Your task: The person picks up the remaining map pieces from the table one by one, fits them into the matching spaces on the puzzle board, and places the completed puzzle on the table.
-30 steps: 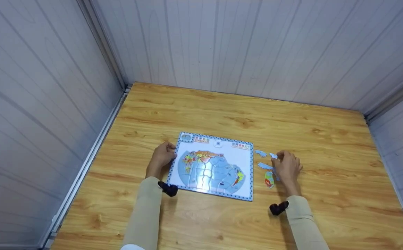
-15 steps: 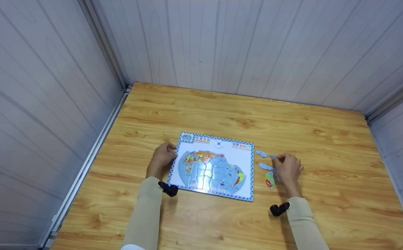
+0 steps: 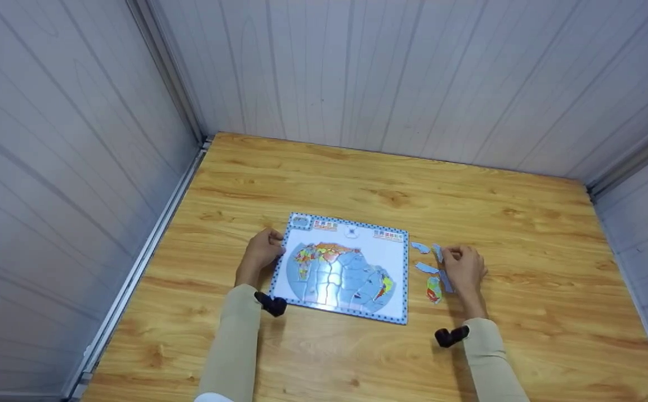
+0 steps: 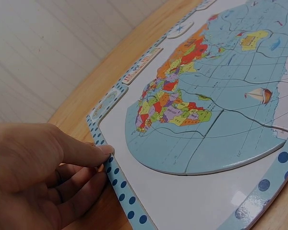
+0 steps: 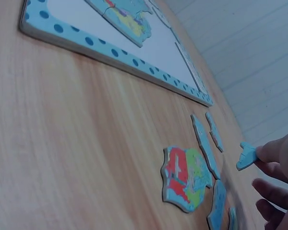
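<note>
A world-map jigsaw puzzle board (image 3: pixel 382 251) with a dotted border lies on the wooden table, its map partly filled with pieces. At its left edge is my left hand (image 3: pixel 259 254); in the left wrist view, the thumb (image 4: pixel 103 151) lies on the border and the other fingers curl against the side. My right hand (image 3: pixel 465 271) pinches a small blue puzzle piece (image 5: pixel 247 156) between thumb and finger, to the right of the board. Near it lie a red and green puzzle piece (image 5: pixel 182 177) and several blue puzzle pieces (image 5: pixel 205 146).
The wooden table (image 3: pixel 346 184) extends around the board and ends at a pale panelled back wall (image 3: pixel 324 72). More panels stand on the left (image 3: pixel 67 167) and right. A metal rail (image 3: pixel 134 290) runs along the table's left side.
The blue piece in my right hand has turned, from nearly flat to more upright in the head view, as the fingers shifted slightly. My left hand and the board stay almost still.
</note>
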A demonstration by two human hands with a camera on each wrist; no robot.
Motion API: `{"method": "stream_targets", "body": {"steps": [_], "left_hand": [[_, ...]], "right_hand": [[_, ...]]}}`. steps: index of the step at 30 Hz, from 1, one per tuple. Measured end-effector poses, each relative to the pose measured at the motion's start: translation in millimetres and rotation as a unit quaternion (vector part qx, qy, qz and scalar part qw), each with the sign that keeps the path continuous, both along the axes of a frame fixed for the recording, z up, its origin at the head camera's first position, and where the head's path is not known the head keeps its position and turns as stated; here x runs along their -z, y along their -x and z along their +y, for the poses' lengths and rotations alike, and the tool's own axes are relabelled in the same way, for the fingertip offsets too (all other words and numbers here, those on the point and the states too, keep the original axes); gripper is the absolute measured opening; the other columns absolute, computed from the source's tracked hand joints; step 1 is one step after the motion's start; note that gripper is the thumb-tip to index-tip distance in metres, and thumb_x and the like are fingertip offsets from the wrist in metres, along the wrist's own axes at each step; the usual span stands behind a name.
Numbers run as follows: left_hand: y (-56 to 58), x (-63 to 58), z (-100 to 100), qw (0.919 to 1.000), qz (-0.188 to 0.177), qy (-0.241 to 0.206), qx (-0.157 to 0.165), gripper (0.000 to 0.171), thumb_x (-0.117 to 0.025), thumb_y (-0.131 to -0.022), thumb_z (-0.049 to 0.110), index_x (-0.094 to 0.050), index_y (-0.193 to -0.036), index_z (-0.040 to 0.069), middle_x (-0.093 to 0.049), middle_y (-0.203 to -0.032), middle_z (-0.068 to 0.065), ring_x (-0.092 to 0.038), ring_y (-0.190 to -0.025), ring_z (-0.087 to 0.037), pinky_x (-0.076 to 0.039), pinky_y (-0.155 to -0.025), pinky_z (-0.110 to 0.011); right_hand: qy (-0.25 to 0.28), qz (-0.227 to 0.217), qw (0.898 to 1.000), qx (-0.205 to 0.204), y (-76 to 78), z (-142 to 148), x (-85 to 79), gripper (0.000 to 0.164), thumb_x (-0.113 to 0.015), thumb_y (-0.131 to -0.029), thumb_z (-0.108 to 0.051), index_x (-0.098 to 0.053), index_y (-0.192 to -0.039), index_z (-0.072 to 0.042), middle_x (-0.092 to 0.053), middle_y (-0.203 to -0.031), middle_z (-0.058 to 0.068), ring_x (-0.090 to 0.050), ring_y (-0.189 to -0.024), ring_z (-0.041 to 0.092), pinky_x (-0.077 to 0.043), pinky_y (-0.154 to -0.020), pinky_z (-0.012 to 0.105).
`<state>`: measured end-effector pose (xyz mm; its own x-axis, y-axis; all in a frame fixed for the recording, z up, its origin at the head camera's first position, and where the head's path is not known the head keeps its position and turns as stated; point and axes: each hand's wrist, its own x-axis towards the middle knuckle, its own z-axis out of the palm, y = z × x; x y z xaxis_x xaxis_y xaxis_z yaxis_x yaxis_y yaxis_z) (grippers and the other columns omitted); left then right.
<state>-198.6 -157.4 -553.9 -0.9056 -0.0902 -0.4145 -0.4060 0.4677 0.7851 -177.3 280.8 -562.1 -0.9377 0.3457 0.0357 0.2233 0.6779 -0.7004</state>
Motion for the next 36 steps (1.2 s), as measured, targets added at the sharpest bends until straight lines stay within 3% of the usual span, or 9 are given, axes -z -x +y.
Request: {"method": "stream_targets", "body": {"steps": [12,19,36], "left_hand": [[0.9,-1.0,1,1.0,-0.001,0.001,-0.003,0.028,-0.061,-0.088,0.003,-0.056,-0.115,0.006,-0.056,-0.102,-0.008,-0.053,-0.094,-0.022,-0.044,-0.081,-0.032],[1.6,-0.3,0,0.9997,0.02,0.01,0.004,0.028,-0.061,-0.087,0.001,-0.056,-0.114,0.004,-0.054,-0.096,-0.006,-0.052,-0.089,-0.02,-0.043,-0.078,-0.031],[0.8,-2.9,2,0.9999,-0.008,-0.008,-0.003,0.029,-0.06,-0.089,0.003,-0.055,-0.117,0.007,-0.055,-0.103,-0.008,-0.054,-0.094,-0.022,-0.045,-0.082,-0.032]], "right_hand": [[0.03,-0.005,1.0,-0.008,-2.5,-9,-7.8,0.028,-0.062,-0.092,-0.029,-0.068,-0.102,-0.004,-0.061,-0.109,0.018,-0.055,-0.11,0.038,-0.023,-0.099,0.059],[0.059,-0.004,0.998,-0.027,-6.6,-15,-11.5,0.029,-0.062,-0.091,-0.031,-0.067,-0.104,-0.005,-0.06,-0.116,0.017,-0.053,-0.114,0.038,-0.018,-0.104,0.06],[0.07,0.013,0.995,-0.065,-16.8,-38,-9.7,0.022,-0.064,-0.091,-0.025,-0.067,-0.097,-0.004,-0.06,-0.113,0.017,-0.048,-0.116,0.035,-0.017,-0.105,0.06]]}}
